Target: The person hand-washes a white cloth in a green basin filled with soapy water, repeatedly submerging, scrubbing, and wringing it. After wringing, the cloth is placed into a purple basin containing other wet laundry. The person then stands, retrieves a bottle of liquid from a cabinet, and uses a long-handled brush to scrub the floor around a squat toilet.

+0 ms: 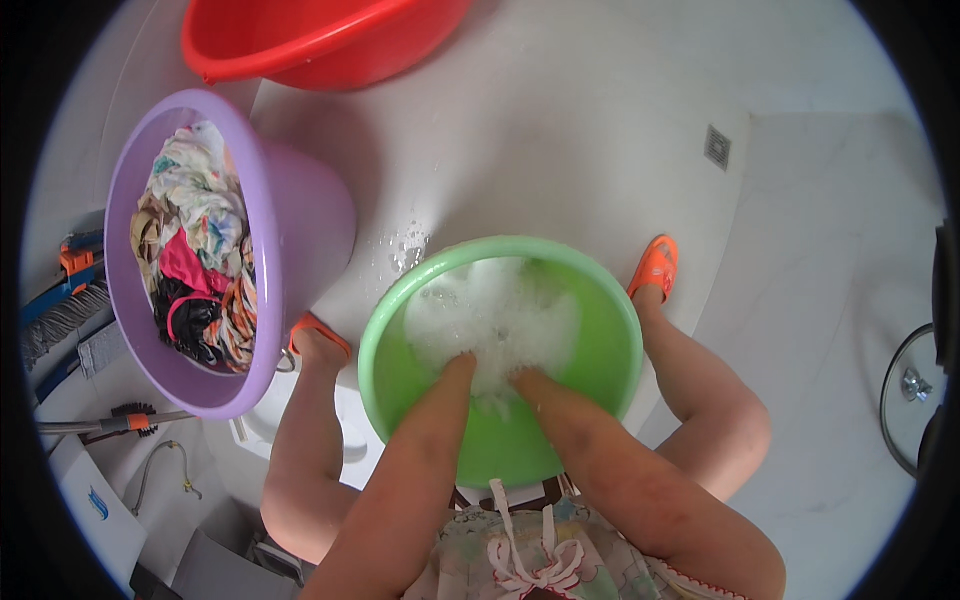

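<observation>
A green basin (500, 455) stands between my legs, with thick white suds (495, 310) heaped over the water in it. Both forearms reach down into the foam side by side. My left hand (462, 364) is sunk in the suds past the wrist, so its fingers do not show. Close beside it, my right hand (524, 378) is buried in the same way. Whatever the hands touch under the foam is hidden.
A purple tub (315, 215) filled with crumpled clothes (200, 200) stands left of the basin. Beyond it is a red basin (350, 50). Splashed foam (408, 245) lies on the floor, and a drain (717, 147) is at the right. Mop handles (70, 290) line the left wall.
</observation>
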A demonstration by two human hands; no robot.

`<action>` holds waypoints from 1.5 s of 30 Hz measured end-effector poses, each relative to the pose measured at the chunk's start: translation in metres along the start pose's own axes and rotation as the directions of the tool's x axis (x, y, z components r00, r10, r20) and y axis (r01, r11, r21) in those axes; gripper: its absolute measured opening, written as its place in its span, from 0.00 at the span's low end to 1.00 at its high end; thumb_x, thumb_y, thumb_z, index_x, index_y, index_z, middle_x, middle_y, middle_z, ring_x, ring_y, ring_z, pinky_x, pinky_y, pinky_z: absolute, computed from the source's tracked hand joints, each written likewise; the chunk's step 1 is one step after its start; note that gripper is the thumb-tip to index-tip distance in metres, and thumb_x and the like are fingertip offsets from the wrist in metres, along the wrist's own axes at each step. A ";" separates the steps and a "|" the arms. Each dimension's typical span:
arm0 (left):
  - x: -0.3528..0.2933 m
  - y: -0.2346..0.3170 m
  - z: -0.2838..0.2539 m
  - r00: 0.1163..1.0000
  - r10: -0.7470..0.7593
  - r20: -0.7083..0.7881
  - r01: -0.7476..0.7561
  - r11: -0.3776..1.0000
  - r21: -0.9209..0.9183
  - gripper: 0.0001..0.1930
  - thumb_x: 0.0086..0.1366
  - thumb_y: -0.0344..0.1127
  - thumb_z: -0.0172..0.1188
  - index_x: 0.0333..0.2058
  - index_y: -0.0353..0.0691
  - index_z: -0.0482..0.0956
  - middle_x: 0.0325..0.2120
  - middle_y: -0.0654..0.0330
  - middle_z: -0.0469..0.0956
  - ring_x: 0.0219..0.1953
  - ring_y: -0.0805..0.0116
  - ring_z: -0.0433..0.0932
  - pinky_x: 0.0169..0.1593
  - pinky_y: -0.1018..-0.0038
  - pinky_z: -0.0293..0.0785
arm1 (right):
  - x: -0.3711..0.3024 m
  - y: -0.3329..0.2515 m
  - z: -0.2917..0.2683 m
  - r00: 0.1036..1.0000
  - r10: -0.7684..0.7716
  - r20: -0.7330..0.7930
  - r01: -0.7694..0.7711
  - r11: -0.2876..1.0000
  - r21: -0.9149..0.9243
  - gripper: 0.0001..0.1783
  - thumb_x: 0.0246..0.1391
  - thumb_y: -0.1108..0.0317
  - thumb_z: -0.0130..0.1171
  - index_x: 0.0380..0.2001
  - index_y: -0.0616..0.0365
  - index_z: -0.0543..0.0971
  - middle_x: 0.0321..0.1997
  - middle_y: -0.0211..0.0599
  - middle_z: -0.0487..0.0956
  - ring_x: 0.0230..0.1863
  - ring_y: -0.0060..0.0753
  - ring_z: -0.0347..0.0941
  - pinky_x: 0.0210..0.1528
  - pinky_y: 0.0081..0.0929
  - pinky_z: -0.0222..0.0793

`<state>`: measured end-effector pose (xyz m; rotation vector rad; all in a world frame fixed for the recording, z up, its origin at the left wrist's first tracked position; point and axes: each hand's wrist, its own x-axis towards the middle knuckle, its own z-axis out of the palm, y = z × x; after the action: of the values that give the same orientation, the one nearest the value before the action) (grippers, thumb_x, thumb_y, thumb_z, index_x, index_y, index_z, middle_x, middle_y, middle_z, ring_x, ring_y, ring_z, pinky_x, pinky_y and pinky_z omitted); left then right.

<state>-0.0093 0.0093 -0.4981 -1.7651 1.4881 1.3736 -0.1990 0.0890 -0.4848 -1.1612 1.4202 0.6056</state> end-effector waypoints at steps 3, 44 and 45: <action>0.006 0.003 -0.001 0.999 0.010 -0.030 -0.010 1.000 -0.012 0.30 0.49 0.41 0.62 0.51 0.41 0.67 0.47 0.48 0.72 0.50 0.53 0.72 0.50 0.63 0.70 | 0.003 -0.001 -0.004 0.999 -0.016 -0.031 0.017 1.000 0.020 0.38 0.47 0.57 0.57 0.62 0.53 0.58 0.65 0.51 0.58 0.65 0.53 0.55 0.65 0.46 0.52; -0.729 0.338 -0.178 -0.085 0.715 -0.694 -0.879 0.274 0.390 0.08 0.55 0.30 0.57 0.34 0.34 0.75 0.36 0.50 0.74 0.38 0.57 0.76 0.45 0.63 0.76 | -0.361 -0.006 -0.067 0.240 -0.446 -0.862 0.687 0.706 -0.173 0.77 0.23 0.37 0.72 0.66 0.63 0.37 0.70 0.61 0.41 0.72 0.57 0.33 0.63 0.69 0.33; -0.729 0.342 -0.166 -0.096 0.668 -0.738 -0.865 0.312 0.394 0.08 0.55 0.29 0.56 0.34 0.34 0.75 0.36 0.50 0.74 0.38 0.58 0.76 0.45 0.64 0.76 | -0.360 -0.016 -0.066 0.200 -0.365 -0.909 0.713 0.691 -0.120 0.76 0.24 0.37 0.72 0.67 0.63 0.37 0.70 0.60 0.40 0.72 0.56 0.32 0.64 0.68 0.31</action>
<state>-0.1991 0.1037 0.2961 -1.6919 3.5795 1.0166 -0.2625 0.1352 -0.1272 -1.6804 1.6593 -0.9791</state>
